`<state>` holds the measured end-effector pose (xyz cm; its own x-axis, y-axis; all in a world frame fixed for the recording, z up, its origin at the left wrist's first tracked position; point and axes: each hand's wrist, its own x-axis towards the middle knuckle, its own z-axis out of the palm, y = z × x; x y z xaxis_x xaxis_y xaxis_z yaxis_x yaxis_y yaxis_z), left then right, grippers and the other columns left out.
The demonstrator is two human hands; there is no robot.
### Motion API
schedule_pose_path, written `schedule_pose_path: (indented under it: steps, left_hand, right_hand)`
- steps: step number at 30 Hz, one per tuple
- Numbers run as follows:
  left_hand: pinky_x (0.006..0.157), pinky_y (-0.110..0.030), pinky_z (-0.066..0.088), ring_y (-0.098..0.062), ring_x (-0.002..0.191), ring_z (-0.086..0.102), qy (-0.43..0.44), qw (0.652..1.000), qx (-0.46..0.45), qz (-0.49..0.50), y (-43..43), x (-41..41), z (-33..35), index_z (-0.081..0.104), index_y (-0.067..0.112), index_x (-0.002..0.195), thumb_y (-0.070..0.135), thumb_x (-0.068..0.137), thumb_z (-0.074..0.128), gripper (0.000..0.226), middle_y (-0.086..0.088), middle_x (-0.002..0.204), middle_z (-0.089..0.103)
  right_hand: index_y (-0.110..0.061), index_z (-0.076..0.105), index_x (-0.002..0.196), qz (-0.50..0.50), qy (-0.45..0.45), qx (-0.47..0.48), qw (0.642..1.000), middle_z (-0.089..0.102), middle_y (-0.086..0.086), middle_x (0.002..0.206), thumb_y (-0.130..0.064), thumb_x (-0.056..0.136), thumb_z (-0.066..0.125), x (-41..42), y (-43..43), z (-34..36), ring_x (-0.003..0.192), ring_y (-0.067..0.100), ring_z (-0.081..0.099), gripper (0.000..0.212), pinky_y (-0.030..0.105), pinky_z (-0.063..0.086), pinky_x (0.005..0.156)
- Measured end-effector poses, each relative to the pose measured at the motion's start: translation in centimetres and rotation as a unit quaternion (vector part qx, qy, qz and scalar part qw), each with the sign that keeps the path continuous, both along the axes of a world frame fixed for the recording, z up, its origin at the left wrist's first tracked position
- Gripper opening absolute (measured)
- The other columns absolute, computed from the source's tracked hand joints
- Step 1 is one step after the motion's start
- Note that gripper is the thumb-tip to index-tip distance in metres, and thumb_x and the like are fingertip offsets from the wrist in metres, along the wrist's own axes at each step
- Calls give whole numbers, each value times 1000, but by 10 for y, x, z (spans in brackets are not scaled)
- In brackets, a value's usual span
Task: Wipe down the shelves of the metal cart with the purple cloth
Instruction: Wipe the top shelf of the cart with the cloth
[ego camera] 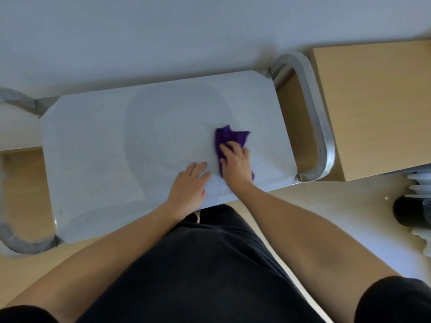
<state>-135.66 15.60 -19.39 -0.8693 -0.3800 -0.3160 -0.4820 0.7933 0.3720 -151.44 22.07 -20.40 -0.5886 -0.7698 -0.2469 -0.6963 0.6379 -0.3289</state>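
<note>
The metal cart's top shelf (105, 141) is a pale, shiny sheet that fills the middle of the view, with a rounded metal handle at each end. A crumpled purple cloth (229, 136) lies on the right half of the shelf. My right hand (235, 163) presses flat on the cloth, fingers spread over it, and covers its near part. My left hand (190, 183) rests palm down on the shelf's near edge, just left of the cloth, holding nothing.
The right handle (323, 127) curves beside a light wooden cabinet (377, 108). The left handle (16, 245) loops at the near left corner. A white wall runs behind the cart. A dark round object (408, 212) and white plastic items stand on the floor at right.
</note>
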Motion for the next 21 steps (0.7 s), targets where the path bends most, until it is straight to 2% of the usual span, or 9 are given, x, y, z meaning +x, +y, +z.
schedule_pose_path:
  steps: [2,5,7,10,12,15,18,21]
  left_hand:
    - [94,-40,47,-29,137,36,-4,1000,-7,5,3,-17,-3,52,14,134,11,85,54,50,-9,151,38]
    - [97,-40,44,-29,140,31,-6,1000,-3,16,6,-40,-8,49,15,137,14,87,53,50,-8,153,34]
    - [99,-43,42,-31,140,30,-10,999,-5,31,8,-53,-11,50,14,136,14,87,53,49,-10,153,33]
    - [96,-46,43,-34,137,35,1,997,-8,74,12,-68,-12,56,11,128,11,83,57,45,-12,147,40]
    - [94,-47,44,-35,135,39,9,995,-15,97,15,-74,-13,59,10,123,9,80,59,43,-14,144,44]
    - [90,-48,47,-37,130,45,19,992,-23,123,19,-78,-12,62,8,118,6,74,63,43,-16,139,50]
    - [93,-47,46,-37,133,43,10,992,-20,124,22,-77,-12,61,9,123,6,76,64,47,-15,143,47]
    - [102,-47,41,-34,141,33,-9,993,-11,115,20,-74,-13,54,12,134,9,81,62,53,-12,150,39]
  right_hand:
    - [-17,51,138,90,-14,5,996,45,5,142,-15,97,50,-6,-1,-2,119,34,41,41,37,39,104]
    - [-15,55,135,130,-27,-11,991,50,6,140,-12,95,53,-56,13,-2,119,34,44,40,43,47,96]
    - [-15,55,135,101,1,-6,995,50,7,141,-9,95,52,-94,30,-3,119,35,45,41,43,47,96]
    - [-14,48,140,-7,27,14,1000,42,6,146,-11,97,48,-134,49,-6,125,32,39,43,36,39,108]
    - [-13,46,141,-52,33,23,998,39,8,148,-9,95,49,-134,45,-7,132,32,34,46,39,34,113]
    - [-18,47,140,-97,32,14,995,37,5,151,-3,89,51,-101,20,-9,142,32,27,53,44,35,112]
    - [-26,50,139,-3,17,-12,1000,40,1,151,-6,90,53,-66,-1,-14,145,33,24,53,46,31,112]
    - [-21,52,138,133,-6,-26,991,44,4,149,-1,89,55,-85,-5,-13,141,34,32,53,46,37,109]
